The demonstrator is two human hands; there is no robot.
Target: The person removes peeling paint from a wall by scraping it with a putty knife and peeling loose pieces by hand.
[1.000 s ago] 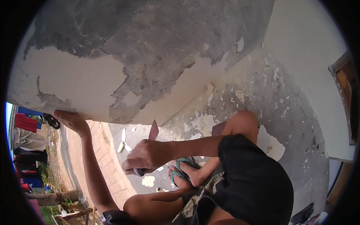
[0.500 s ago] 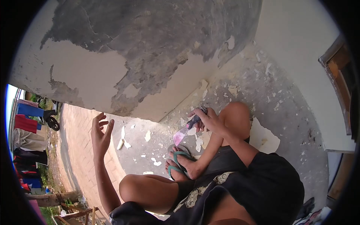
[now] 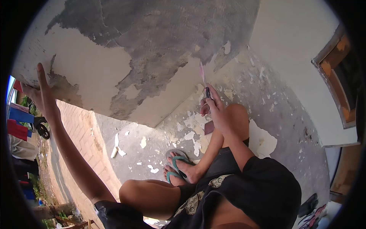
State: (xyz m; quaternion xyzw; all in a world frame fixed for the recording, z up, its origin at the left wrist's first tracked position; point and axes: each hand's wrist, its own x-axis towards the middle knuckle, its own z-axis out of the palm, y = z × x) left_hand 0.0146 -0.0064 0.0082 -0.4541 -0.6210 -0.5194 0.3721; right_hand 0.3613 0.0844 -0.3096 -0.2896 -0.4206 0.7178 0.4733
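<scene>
My right hand (image 3: 213, 104) grips a paint scraper (image 3: 207, 92) by its dark handle. The pink-stained blade points up toward the lower part of the peeling wall (image 3: 160, 45); whether it touches the surface I cannot tell. My left hand (image 3: 45, 100) is open at the wall's left edge, thumb stretched up against the pale paint and fingers reaching toward the corner. Grey plaster shows where the paint is gone, with pale patches around it. Below my right hand lies a small reddish-brown rectangular piece (image 3: 209, 128).
Paint flakes (image 3: 194, 122) litter the grey floor, with a large pale sheet (image 3: 263, 139) beside my knee. My feet wear green-strapped flip-flops (image 3: 179, 162). A wooden-framed opening (image 3: 339, 76) is in the right wall. Brick paving (image 3: 82, 133) and hanging clothes (image 3: 19, 129) are outside at left.
My left hand has moved up and left to the wall's edge. My right hand has turned the scraper from pointing down at my feet to pointing up toward the wall.
</scene>
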